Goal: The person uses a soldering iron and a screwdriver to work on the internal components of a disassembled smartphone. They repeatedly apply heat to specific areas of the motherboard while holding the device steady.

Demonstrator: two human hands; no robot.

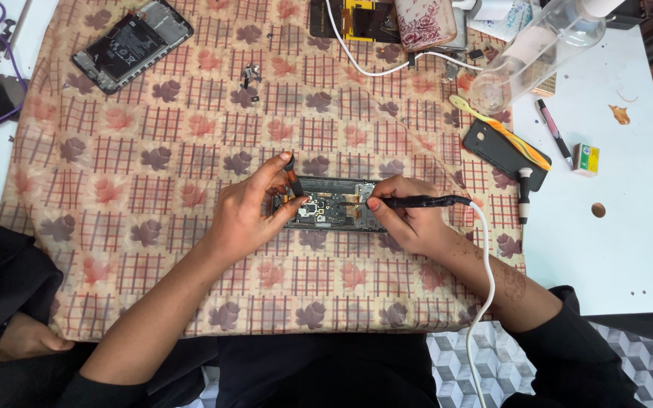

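Circuitry lies bare inside the opened phone (332, 205), which rests lengthwise on the checked, leaf-printed cloth (190, 151) near the middle of the table, just in front of the person. The left hand (247, 211) holds the phone's left end, its fingers curled about a small black tool (293, 175) that stands pinched between thumb and forefinger, tip down on the board. The right hand (410, 215) is closed around a black soldering pen (421, 202), gripped like a pencil with its tip laid on the board near the phone's middle; a white cable (485, 295) runs from the pen's back end down over the right forearm and off the lower edge of the view. Beyond the right hand, at the cloth's right border, lies a dark phone (502, 155) face down with a yellow toothbrush (500, 130) across it, and a small black-and-white tool (524, 195) just beside it. On the bare white table (629, 249) further right are a pen (554, 132), a small green and yellow box (586, 159) and a coin-like brown disc (598, 210). A clear plastic bottle (538, 49) lies tilted at the top right. At the top left of the cloth sits another opened phone (131, 45) with its battery showing, well apart from the hands, and a few small metal parts (250, 75) lie between it and the top middle.
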